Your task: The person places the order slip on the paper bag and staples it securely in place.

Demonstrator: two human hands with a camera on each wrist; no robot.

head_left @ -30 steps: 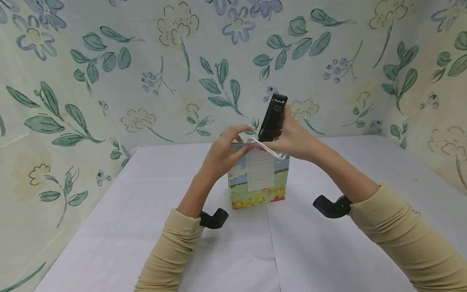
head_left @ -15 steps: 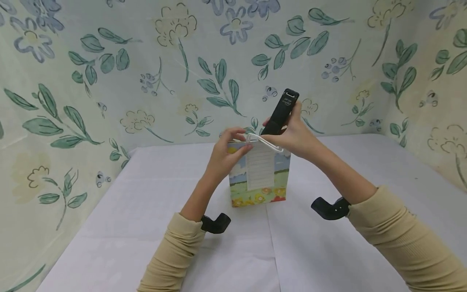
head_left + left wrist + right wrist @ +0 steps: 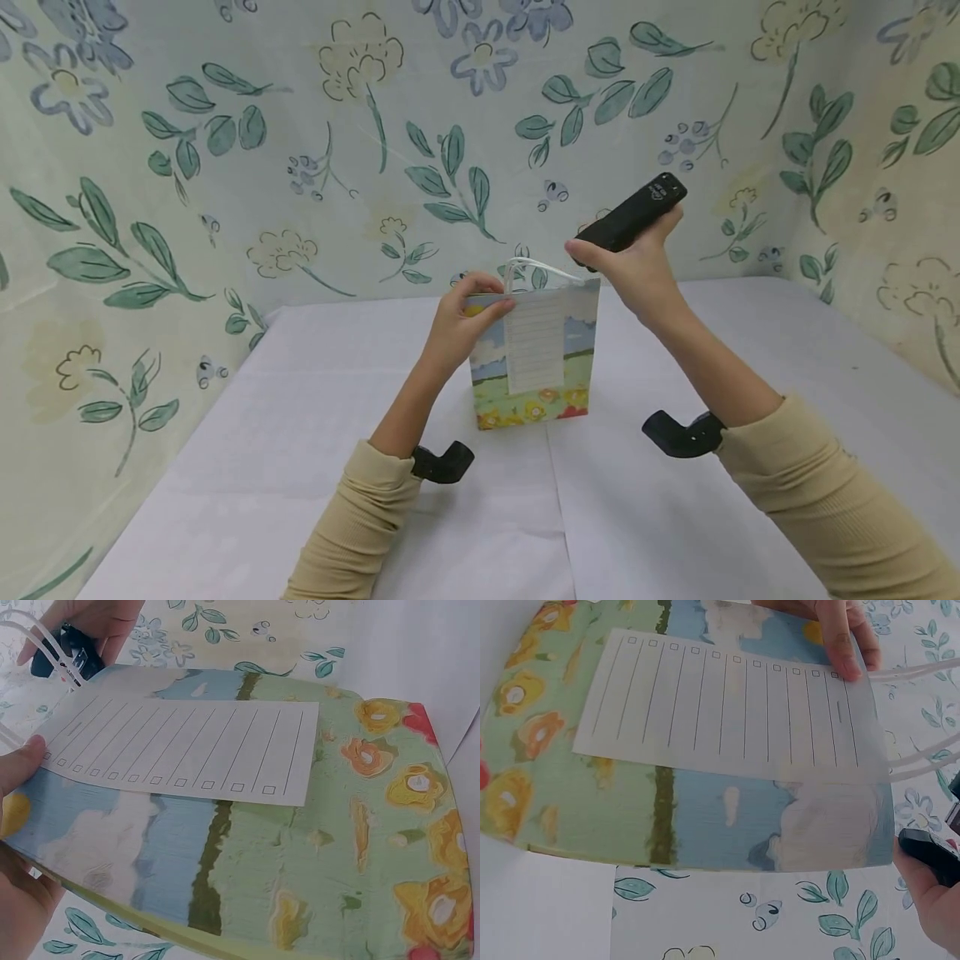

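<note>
A paper gift bag (image 3: 577,346) painted with sky, meadow and flowers stands upright on the white cloth. Against its front lies a lined checklist sheet (image 3: 535,350), its top edge level with the bag's rim. My left hand (image 3: 459,321) pinches the rim at the upper left, thumb (image 3: 26,761) in front over the sheet's corner, fingers behind. My right hand (image 3: 647,271) grips a black stapler (image 3: 633,212), raised and tilted to the upper right, apart from the bag's upper right corner. White cord handles (image 3: 551,268) arch above the rim.
A white cloth (image 3: 337,375) with a fold line covers the table. Floral fabric (image 3: 300,167) hangs behind and at both sides. Each wrist carries a black camera mount, on the left (image 3: 444,462) and right (image 3: 681,433), below the cuffs.
My right hand has drawn the stapler off the bag's top edge, up and to the right, tilting it over. The handles have sprung upward. My left hand keeps its pinch on the rim.
</note>
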